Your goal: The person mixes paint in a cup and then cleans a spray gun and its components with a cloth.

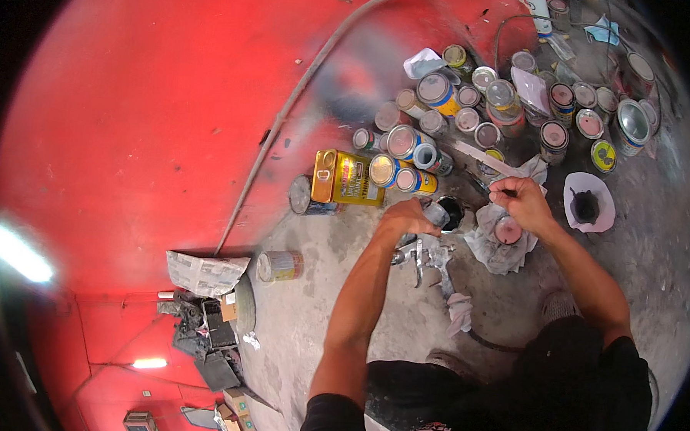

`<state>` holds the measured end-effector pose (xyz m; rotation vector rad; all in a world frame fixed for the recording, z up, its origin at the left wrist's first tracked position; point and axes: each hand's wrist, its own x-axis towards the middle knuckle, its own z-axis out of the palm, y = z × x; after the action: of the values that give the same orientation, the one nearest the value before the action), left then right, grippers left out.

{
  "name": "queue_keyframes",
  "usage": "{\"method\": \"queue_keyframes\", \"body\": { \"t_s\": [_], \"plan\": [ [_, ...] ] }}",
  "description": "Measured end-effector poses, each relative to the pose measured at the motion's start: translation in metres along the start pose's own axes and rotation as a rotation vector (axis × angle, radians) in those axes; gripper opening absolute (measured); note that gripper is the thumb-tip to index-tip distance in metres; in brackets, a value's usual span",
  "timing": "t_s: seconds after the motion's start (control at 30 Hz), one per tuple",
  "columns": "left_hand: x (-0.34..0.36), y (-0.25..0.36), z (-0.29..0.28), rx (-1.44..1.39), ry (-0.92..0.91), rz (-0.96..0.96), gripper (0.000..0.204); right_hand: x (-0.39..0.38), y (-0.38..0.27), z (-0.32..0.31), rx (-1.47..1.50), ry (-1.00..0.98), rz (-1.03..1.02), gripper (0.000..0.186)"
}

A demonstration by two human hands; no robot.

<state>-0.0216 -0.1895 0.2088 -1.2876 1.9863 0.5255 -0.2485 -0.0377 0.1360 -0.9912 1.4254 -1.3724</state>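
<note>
Cup (437, 213) was gripped by the left hand (409, 216), just beside a dark-mouthed can (454, 213) on the floor (336, 254). A thin dark thing, perhaps a stick (508, 192), was pinched by the right hand (522, 203). A spray gun (432, 255) was seen near the cup.

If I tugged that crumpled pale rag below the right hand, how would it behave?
The rag would probably feel floppy, given its loose folds, and likely light, being thin-looking. The round pinkish lid among its folds might get dragged along.

Paint cans (466, 119) and spray gun (434, 255) show a workshop
</note>
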Motion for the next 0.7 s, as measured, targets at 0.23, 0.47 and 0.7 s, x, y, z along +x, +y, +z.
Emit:
{"method": "queue_keyframes", "body": {
  "t_s": [0.23,0.47,0.7],
  "plan": [
    [0.003,-0.008,0.045,-0.145,0.095,-0.087,0.099,-0.001,0.006,0.001,-0.005,0.021,-0.037,0.021],
    [-0.048,-0.018,0.08,-0.723,0.476,0.32,0.088,0.008,0.012,0.014,-0.075,0.035,-0.039,0.019],
    [-0.101,-0.016,0.116,-1.063,0.673,0.392,0.09,0.02,0.033,0.059,-0.452,0.032,-0.502,0.017]
  ]
}}
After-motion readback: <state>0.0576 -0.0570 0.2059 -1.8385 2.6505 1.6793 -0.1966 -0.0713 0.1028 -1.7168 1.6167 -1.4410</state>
